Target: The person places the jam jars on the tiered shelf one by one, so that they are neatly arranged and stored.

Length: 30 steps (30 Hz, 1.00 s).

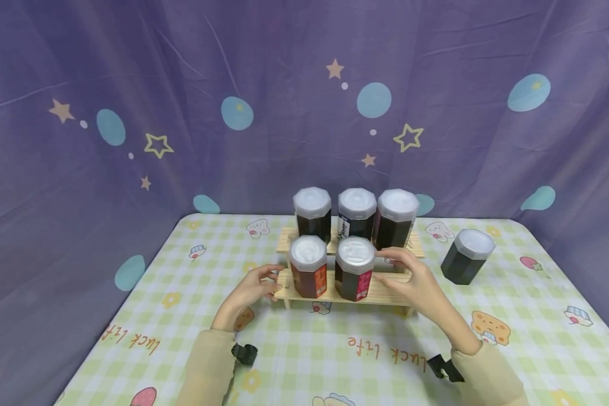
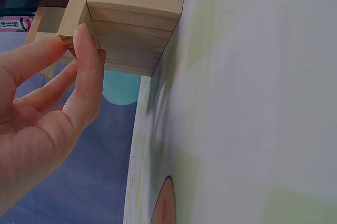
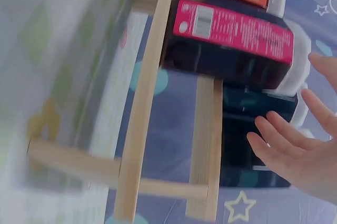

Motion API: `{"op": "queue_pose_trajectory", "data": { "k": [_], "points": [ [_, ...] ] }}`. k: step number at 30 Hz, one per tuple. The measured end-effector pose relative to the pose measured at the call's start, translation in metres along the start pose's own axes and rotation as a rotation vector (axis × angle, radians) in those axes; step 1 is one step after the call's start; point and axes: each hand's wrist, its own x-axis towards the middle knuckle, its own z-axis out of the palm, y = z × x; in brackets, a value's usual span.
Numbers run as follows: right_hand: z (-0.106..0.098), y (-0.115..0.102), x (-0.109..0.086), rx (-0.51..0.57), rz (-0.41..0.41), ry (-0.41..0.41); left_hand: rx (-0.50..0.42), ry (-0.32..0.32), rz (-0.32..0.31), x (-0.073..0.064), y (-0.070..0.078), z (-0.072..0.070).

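A two-step wooden rack (image 1: 388,294) stands on the table with dark jars under whitish lids. On its front step are a jar with an orange label (image 1: 308,269) and, to its right, a jar with a pink label (image 1: 354,269). My left hand (image 1: 251,288) pinches the front step's left end; the left wrist view shows thumb and fingers at the wooden corner (image 2: 79,11). Beside the pink-label jar is my right hand (image 1: 417,282), fingers loosely extended. One fingertip is at or very near that jar's lid (image 3: 300,58); contact is unclear.
Three dark jars stand on the back step: left (image 1: 313,217), middle (image 1: 357,217) and right (image 1: 395,223). Another dark jar (image 1: 466,258) is on the checked tablecloth (image 1: 294,361), right of the rack. A purple curtain (image 1: 294,158) hangs behind the table.
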Motion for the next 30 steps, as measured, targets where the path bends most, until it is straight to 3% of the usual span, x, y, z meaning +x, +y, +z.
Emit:
{"op": "queue_pose_trajectory", "data": {
  "k": [7,13,22,27,29,30],
  "points": [
    [-0.014,0.036,-0.009,-0.102,-0.021,0.058,-0.011,-0.012,0.014,-0.001,0.001,-0.001],
    [-0.032,0.054,-0.015,-0.179,-0.025,0.113,-0.018,-0.012,0.018,-0.001,0.001,-0.001],
    [-0.055,0.071,-0.023,-0.25,0.127,0.12,-0.011,-0.012,0.017,0.0,-0.001,-0.001],
    [-0.065,0.097,-0.031,-0.212,0.188,0.131,-0.022,-0.015,0.022,0.0,-0.001,-0.001],
    [-0.068,0.124,-0.039,-0.212,0.199,0.152,-0.022,-0.016,0.022,0.0,-0.001,-0.001],
    [-0.071,0.125,-0.039,-0.203,0.232,0.134,-0.02,-0.017,0.026,0.0,-0.001,-0.001]
  ]
}}
